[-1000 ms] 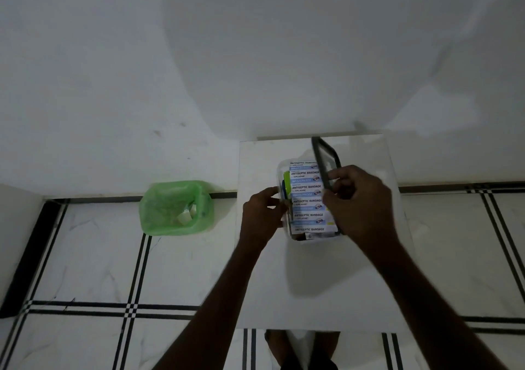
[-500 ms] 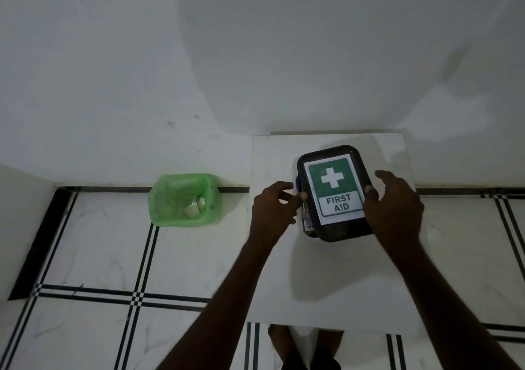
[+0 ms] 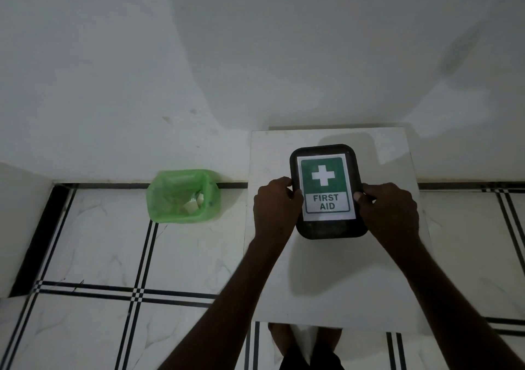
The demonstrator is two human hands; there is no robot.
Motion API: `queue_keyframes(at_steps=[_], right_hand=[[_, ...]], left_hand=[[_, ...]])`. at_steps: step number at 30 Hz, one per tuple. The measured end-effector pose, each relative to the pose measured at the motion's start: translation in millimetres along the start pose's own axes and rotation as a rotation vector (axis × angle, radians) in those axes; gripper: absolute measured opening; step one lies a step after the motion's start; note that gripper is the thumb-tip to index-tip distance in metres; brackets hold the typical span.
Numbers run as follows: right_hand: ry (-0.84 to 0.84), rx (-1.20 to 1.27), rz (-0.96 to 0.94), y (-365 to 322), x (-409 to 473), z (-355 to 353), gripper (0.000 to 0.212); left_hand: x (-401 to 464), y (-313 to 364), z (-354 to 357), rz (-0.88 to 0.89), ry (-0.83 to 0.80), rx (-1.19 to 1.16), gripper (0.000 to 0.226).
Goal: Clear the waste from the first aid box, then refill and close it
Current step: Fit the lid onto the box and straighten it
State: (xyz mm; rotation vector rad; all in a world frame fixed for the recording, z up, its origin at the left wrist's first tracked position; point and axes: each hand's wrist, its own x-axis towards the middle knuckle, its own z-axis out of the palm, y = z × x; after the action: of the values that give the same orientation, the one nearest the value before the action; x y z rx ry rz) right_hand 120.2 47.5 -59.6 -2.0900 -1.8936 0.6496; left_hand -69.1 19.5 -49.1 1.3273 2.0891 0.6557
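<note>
The first aid box (image 3: 328, 227) stands on a small white table (image 3: 335, 278), covered by its dark lid with a green and white "FIRST AID" label (image 3: 325, 188). The lid lies flat over the box and hides everything inside. My left hand (image 3: 277, 207) grips the lid's left edge, thumb on top. My right hand (image 3: 389, 210) grips the right edge the same way.
A bin lined with a green bag (image 3: 183, 196) stands on the tiled floor left of the table, against the white wall, with pale scraps of waste inside. My feet show below the table's near edge.
The lid went from standing on edge over the open box of bandage packets to lying flat on it. Both hands have closed onto its side edges.
</note>
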Motion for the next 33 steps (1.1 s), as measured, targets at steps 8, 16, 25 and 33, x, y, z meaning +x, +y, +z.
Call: queue_keyframes(at_steps=[8,16,25,33], right_hand=[[-0.144,0.215,0.091,13.8,20.8,3.3,0.029],[-0.444,0.776,0.426,30.4,-12.9,-4.2,0.039],[-0.368,0.795,0.429,31.4,-17.2,3.0,0.026],[-0.527,0.606,0.389,27.9,0.4,-11.2,0.041]], left_hand=[[6.1,-11.5,2.7,-0.222,-0.053,-0.396,0.020],[-31.2,-28.7,6.8,-0.471,-0.311,-0.634,0.038],[-46.4,-27.2,22.1,-0.555,-0.140,-0.767,0.031],[-21.6,-29.3,1.3,-0.501,-0.428,-0.660,0.065]])
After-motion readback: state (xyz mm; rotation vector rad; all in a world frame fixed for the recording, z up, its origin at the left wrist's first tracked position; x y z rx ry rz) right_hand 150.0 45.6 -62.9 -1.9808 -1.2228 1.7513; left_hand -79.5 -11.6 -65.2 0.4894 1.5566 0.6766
